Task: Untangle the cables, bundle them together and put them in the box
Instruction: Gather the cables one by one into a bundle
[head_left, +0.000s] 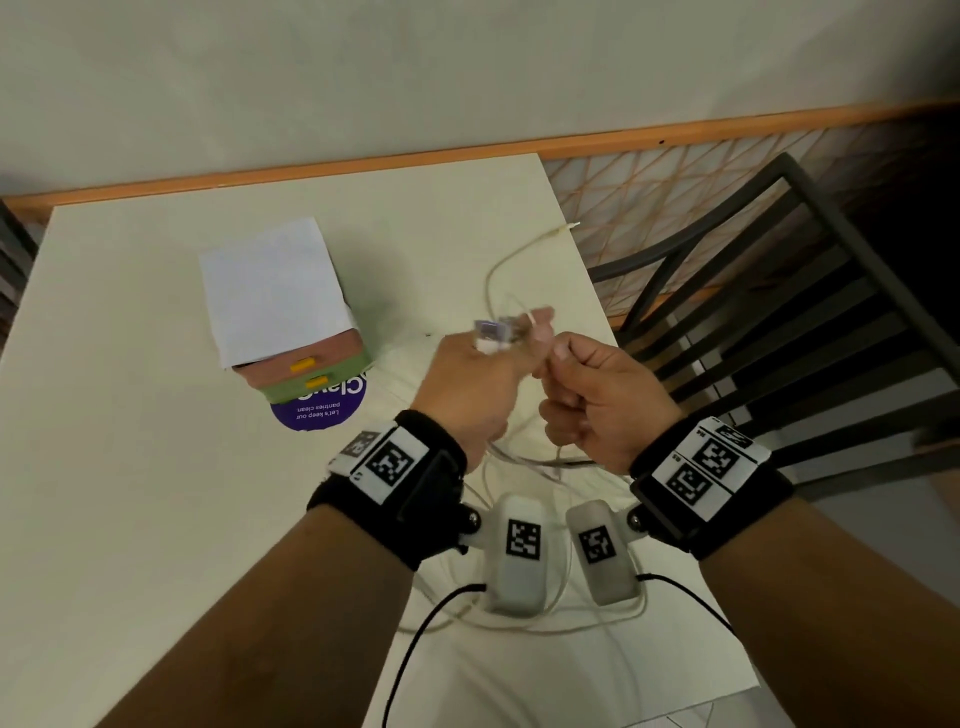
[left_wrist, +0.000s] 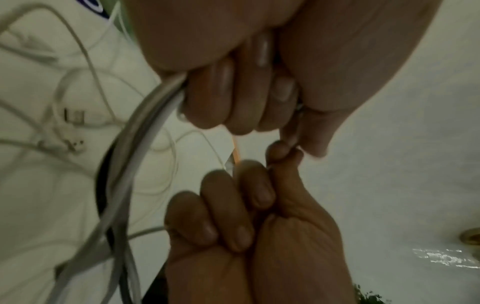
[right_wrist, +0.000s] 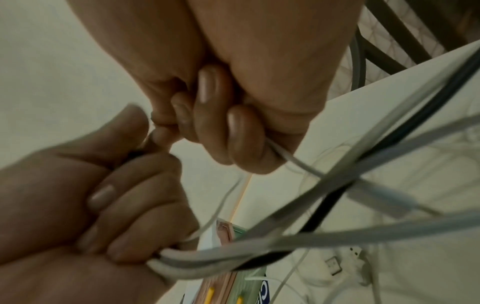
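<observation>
At the centre of the head view, above the tabletop (head_left: 156, 322), the cables (head_left: 524, 457) hang in pale loops between both hands. The left hand (head_left: 467, 395) has its fingers (left_wrist: 228, 96) curled round a bunch of white and grey strands, with a black one among them, and something small, purple and white, shows at its fingertips, too blurred to name. The right hand (head_left: 602, 400), just beside it and touching at the thumbs, is closed in a fist on a thin white strand that leaves below its little finger (right_wrist: 246, 139). One strand arcs away toward the upper right edge of the tabletop, ending in a small plug (head_left: 571, 225). More loops lie on the tabletop at lower centre, a USB plug (right_wrist: 333, 265) among them. Left of the hands stands the box (head_left: 306, 364), pink and green with yellow tabs, a white sheet (head_left: 270, 291) over its top, resting on a purple round label (head_left: 332, 410). At right, beyond the tabletop, stands a dark slatted chair (head_left: 810, 322).
</observation>
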